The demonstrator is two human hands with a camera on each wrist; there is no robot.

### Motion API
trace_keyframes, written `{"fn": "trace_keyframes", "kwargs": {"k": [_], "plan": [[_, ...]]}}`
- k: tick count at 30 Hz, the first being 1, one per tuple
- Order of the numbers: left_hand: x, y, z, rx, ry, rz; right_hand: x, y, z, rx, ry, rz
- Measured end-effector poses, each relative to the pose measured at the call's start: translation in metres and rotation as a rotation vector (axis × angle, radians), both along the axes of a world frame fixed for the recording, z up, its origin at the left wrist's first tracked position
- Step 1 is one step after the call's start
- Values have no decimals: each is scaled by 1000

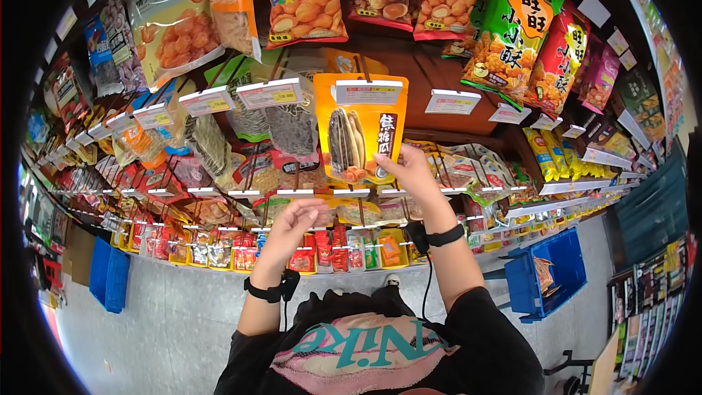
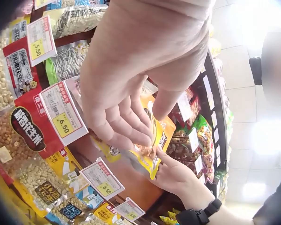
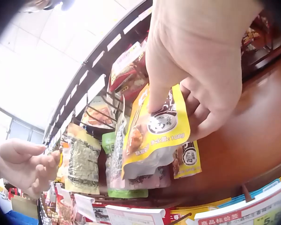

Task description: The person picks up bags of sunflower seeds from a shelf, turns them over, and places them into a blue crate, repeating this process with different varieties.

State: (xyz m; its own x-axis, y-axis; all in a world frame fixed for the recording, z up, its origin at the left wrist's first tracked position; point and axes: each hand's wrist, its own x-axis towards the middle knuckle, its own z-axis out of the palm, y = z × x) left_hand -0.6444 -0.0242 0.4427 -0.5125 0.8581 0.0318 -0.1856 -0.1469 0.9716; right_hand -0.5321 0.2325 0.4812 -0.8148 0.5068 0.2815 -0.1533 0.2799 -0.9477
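An orange-yellow pouch with sunflower seeds pictured on it (image 1: 358, 132) hangs upright behind a price tag at the middle of the rack in the head view. My right hand (image 1: 411, 172) pinches its lower right edge, thumb on the front, fingers behind; the right wrist view shows this grip on the pouch (image 3: 157, 126). A second yellow pouch (image 3: 187, 159) shows behind it. My left hand (image 1: 292, 227) is held below and left of the pouch, apart from it, fingers loosely bent and holding nothing.
Rows of hanging snack bags (image 1: 303, 0) and price tags (image 1: 452, 102) surround the hands above and at both sides. Lower shelves hold small packets (image 1: 340, 249). Blue baskets (image 1: 110, 276) stand on the floor at left and right.
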Motion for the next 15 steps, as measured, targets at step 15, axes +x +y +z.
{"fn": "trace_keyframes", "kwargs": {"k": [15], "plan": [[9, 50, 21, 85, 167, -16, 34, -13, 7, -224, -64, 191]]}}
